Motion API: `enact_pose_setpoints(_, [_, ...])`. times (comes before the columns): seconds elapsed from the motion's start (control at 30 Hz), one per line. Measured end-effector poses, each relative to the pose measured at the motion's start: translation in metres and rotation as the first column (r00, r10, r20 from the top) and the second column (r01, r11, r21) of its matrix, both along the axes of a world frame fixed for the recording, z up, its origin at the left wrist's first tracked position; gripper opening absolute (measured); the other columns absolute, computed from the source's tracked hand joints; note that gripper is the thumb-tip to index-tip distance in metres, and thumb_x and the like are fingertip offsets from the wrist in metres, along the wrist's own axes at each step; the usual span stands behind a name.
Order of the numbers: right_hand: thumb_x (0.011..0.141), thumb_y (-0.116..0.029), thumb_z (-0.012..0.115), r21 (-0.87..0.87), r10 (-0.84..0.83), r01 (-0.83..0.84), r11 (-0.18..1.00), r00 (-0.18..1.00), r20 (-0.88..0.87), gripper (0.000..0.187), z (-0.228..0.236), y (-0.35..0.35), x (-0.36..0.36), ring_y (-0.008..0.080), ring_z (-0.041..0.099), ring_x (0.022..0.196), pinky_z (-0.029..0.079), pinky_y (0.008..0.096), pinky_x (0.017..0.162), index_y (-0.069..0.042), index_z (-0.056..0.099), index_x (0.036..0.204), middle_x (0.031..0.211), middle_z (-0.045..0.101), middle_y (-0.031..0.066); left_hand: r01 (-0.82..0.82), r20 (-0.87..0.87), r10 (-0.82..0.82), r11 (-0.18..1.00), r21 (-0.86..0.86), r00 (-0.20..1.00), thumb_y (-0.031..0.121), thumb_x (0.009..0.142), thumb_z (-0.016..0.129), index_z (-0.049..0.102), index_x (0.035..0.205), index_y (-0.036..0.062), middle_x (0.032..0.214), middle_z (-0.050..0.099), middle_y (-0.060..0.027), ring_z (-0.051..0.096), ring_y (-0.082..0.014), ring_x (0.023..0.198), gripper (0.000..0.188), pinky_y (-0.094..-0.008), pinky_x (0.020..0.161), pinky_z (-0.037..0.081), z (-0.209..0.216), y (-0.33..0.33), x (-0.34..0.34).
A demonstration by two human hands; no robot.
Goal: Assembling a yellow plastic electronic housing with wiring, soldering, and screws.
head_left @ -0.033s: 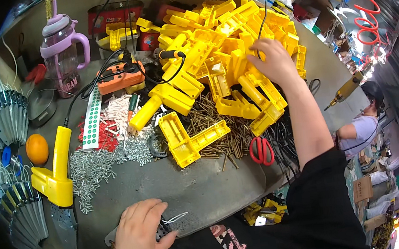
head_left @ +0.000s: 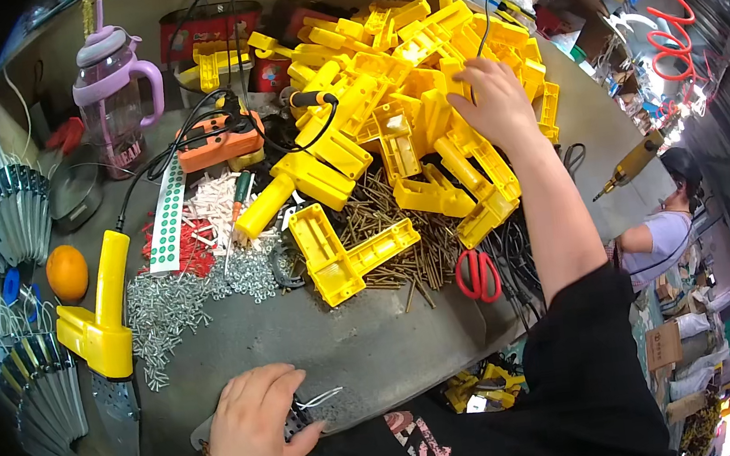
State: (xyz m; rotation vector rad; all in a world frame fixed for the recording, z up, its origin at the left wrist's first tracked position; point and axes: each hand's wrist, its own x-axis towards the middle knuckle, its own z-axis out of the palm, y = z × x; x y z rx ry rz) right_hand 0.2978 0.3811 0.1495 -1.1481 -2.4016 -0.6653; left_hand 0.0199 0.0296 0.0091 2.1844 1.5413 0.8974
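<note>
My right hand (head_left: 502,102) reaches into a heap of yellow plastic housing halves (head_left: 369,106), its fingers apart over the pieces. A thin dark cable hangs down to its fingertips. My left hand (head_left: 260,425) is bent over a grey metal plate (head_left: 201,432) at the table's near edge, fingers on its far side and thumb on the near side. White wires (head_left: 321,398) stick out beside that hand; the plate is mostly hidden under it. An L-shaped yellow housing half (head_left: 332,257) lies open side up between my hands and the heap.
On the left lie a yellow-handled tool with a metal blade (head_left: 108,302), small screws (head_left: 164,318) and an orange fruit (head_left: 67,272). Long brass-coloured screws (head_left: 418,258) and red-handled scissors (head_left: 478,275) are near the heap. A power screwdriver (head_left: 633,166) hangs right; a person (head_left: 663,234) sits beyond.
My right hand has shifted very slightly up and to the left over the heap. The left hand has stayed in place.
</note>
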Motion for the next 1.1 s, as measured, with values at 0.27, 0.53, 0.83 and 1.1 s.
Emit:
enact_pose_setpoints(0.27, [0.081,-0.022,0.063,-0.008,-0.136,0.137,0.991,0.988,0.066,0.035,0.019,0.070,-0.047,0.0318,0.057,0.115,0.047,0.0408,0.098,-0.014,0.069,0.114,0.118,0.065,0.0112,0.001,0.007,-0.001,1.000,-0.008,1.000,0.028,0.071,0.079,0.058,0.116,0.0028,0.115,0.059,-0.0133,0.059,-0.0316,0.105,0.055,-0.0430,0.091,0.046,0.000,-0.002,-0.001])
enact_pose_setpoints(0.53, [0.077,-0.025,0.073,-0.340,-0.307,0.345,0.875,0.938,0.161,0.044,0.032,0.120,-0.035,0.0312,0.061,0.113,0.048,0.0388,0.097,-0.011,0.066,0.118,0.120,0.065,0.0170,-0.006,0.010,0.006,1.000,-0.028,1.000,0.031,0.071,0.079,0.059,0.116,0.0048,0.115,0.061,-0.0139,0.058,-0.0337,0.107,0.056,-0.0430,0.094,0.045,0.001,-0.004,-0.004])
enact_pose_setpoints(0.83, [0.071,-0.033,0.080,-0.265,-0.617,0.593,0.761,0.787,-0.012,0.066,0.033,0.116,-0.045,0.0311,0.056,0.123,0.048,0.0412,0.100,-0.008,0.057,0.127,0.132,0.059,0.0155,-0.013,-0.007,0.013,1.000,-0.014,1.000,0.030,0.073,0.077,0.058,0.117,0.0057,0.115,0.058,-0.0106,0.058,-0.0304,0.104,0.054,-0.0413,0.092,0.045,-0.002,-0.004,-0.005])
enact_pose_setpoints(1.1, [0.077,-0.020,0.080,-0.101,-0.013,-0.111,0.989,0.606,-0.795,0.044,0.033,0.153,0.039,0.0162,0.064,0.097,0.049,0.0302,0.086,-0.005,0.063,0.115,0.109,0.068,0.0061,0.017,0.066,-0.020,0.999,0.036,0.998,0.030,0.071,0.081,0.057,0.121,0.0057,0.117,0.060,-0.0122,0.057,-0.0319,0.111,0.061,-0.0421,0.096,0.044,0.005,-0.001,-0.003])
